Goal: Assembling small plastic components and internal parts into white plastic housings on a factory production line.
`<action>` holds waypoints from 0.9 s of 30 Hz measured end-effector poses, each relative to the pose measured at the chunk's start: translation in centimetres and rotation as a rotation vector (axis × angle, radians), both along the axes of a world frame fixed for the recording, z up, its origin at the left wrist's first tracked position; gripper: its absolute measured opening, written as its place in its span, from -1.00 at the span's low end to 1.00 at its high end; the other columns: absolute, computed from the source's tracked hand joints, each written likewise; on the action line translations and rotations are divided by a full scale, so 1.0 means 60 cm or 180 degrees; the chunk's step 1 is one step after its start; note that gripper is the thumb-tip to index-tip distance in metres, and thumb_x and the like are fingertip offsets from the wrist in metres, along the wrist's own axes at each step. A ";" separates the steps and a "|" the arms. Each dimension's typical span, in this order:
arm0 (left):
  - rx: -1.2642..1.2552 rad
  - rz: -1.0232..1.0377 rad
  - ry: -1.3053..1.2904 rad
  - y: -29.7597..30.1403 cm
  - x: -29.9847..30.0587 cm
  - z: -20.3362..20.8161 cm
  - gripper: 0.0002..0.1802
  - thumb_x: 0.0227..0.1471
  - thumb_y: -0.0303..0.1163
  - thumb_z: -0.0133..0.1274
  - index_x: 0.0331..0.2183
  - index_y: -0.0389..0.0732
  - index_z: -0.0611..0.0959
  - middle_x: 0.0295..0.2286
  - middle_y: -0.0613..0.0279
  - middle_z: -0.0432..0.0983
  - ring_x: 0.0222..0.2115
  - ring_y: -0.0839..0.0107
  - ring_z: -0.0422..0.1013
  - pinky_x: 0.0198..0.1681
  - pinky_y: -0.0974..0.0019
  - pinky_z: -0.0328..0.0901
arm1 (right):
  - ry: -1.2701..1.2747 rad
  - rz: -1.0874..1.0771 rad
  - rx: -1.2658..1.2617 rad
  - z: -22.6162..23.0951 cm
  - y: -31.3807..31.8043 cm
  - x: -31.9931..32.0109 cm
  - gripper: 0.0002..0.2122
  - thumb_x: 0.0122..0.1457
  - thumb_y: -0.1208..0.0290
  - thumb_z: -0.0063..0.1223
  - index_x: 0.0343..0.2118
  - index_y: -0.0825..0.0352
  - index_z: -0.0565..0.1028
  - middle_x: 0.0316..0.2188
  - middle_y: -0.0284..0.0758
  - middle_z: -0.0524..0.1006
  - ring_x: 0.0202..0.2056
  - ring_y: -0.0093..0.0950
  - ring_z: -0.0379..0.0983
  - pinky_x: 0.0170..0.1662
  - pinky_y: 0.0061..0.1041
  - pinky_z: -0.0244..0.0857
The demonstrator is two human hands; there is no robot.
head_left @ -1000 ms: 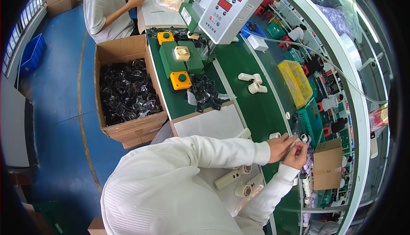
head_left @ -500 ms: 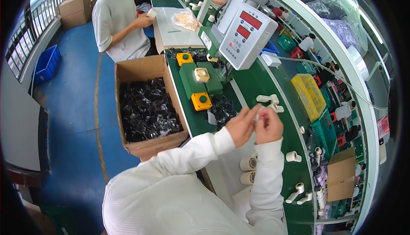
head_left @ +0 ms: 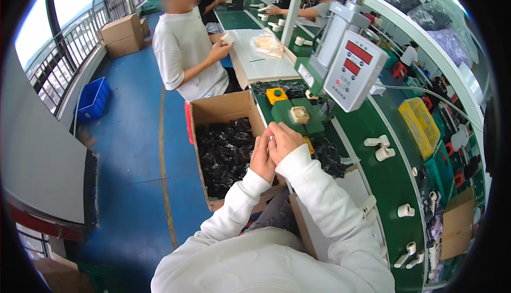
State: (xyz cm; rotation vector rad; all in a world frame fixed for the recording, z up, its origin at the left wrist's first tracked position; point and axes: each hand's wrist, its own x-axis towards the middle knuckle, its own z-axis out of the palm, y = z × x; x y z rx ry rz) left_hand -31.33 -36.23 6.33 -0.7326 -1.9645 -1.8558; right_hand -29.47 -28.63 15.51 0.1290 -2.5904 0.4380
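My left hand point(head_left: 261, 159) and my right hand point(head_left: 286, 141) meet over the near right edge of a cardboard carton point(head_left: 199, 149), in front of a green press. Their fingers are closed and pressed together at the tips; whatever they hold is hidden. The carton is filled with shiny black pieces point(head_left: 226, 157). Just beyond my right hand, a cream-coloured square part point(head_left: 299, 114) sits on the green press base point(head_left: 282, 113). A yellow button box point(head_left: 277, 96) stands on its far side, and a second yellow button box point(head_left: 308, 145) is partly covered by my right hand.
A grey control box point(head_left: 355, 72) with red displays hangs on the press. More black pieces point(head_left: 329, 157) lie right of my hands. White handheld-device housings point(head_left: 384, 153) rest on the green belt point(head_left: 367, 128). Across the carton, a person in a white shirt point(head_left: 186, 53) holds a white part.
Both hands have moved left together, from above the belt to the carton's edge. The view has shifted, so the press and carton appear farther right.
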 end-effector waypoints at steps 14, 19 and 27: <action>-0.0679 0.0657 0.0377 -0.041 -0.231 0.032 -0.44 0.09 -0.46 -0.16 0.15 -0.11 0.24 -0.12 -0.02 0.31 -0.25 0.01 0.39 -0.17 0.18 0.30 | 0.0377 0.0268 -0.0300 0.010 -0.017 -0.242 -0.94 -0.07 0.59 -0.09 -0.52 0.28 0.32 -0.56 -0.27 0.44 -0.54 -0.15 0.33 -0.42 -0.24 0.24; -0.0517 0.0774 0.0776 -0.020 -0.312 0.068 -0.44 0.10 -0.42 -0.15 0.16 -0.08 0.24 -0.15 -0.01 0.32 -0.26 0.01 0.39 -0.19 0.16 0.30 | 0.0675 0.0165 -0.0244 0.043 -0.010 -0.306 -0.94 -0.05 0.56 -0.09 -0.48 0.27 0.32 -0.54 -0.26 0.46 -0.52 -0.14 0.34 -0.42 -0.23 0.24; -0.0071 0.0902 0.0679 -0.007 -0.375 0.158 -0.42 0.10 -0.39 -0.13 0.18 -0.06 0.24 -0.19 0.02 0.31 -0.30 0.04 0.38 -0.22 0.18 0.29 | 0.1435 0.0208 -0.0322 0.114 -0.022 -0.380 -0.85 -0.02 0.55 -0.10 -0.34 0.25 0.35 -0.49 -0.26 0.49 -0.49 -0.14 0.37 -0.39 -0.23 0.25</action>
